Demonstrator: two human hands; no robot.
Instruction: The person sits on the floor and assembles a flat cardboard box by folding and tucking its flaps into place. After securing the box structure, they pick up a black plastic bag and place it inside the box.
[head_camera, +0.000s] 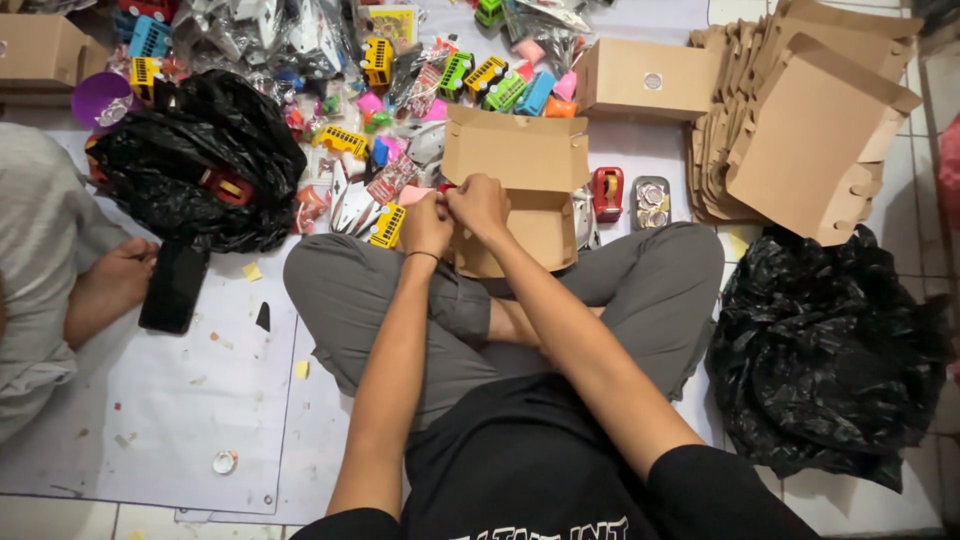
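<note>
An open brown cardboard box (520, 200) is held upright on the lap, directly at twelve o'clock from the person, with its raised lid flap leaning away towards the toy pile and its long axis running from nine to three o'clock. Both hands are brought together at the box's near left corner: the left hand (427, 224), with a thin dark band at the wrist, is closed narrowly around something small that cannot be made out, and the right hand (478, 204) is pinched against it from the three o'clock side, the two touching. The right hand lies slightly nearer the box opening. What lies inside the box is hidden by the hands and the front wall.

At one o'clock, on the floor just beside the box, a red tape dispenser (607, 192) and a small tray of round stickers (651, 203) are set side by side. Beyond them a closed brown cardboard box (645, 80) is seen, and at two o'clock a stack of flat unfolded cardboard blanks (800, 120) is piled. A heap of small colourful plastic toy buses and packets (420, 80) is spread from eleven to twelve o'clock. A crumpled black plastic bag (200, 160) lies at ten o'clock, another black plastic bag (830, 360) at four o'clock. A second person's hand (120, 270) rests on the floor at nine o'clock beside a black phone (173, 287).
</note>
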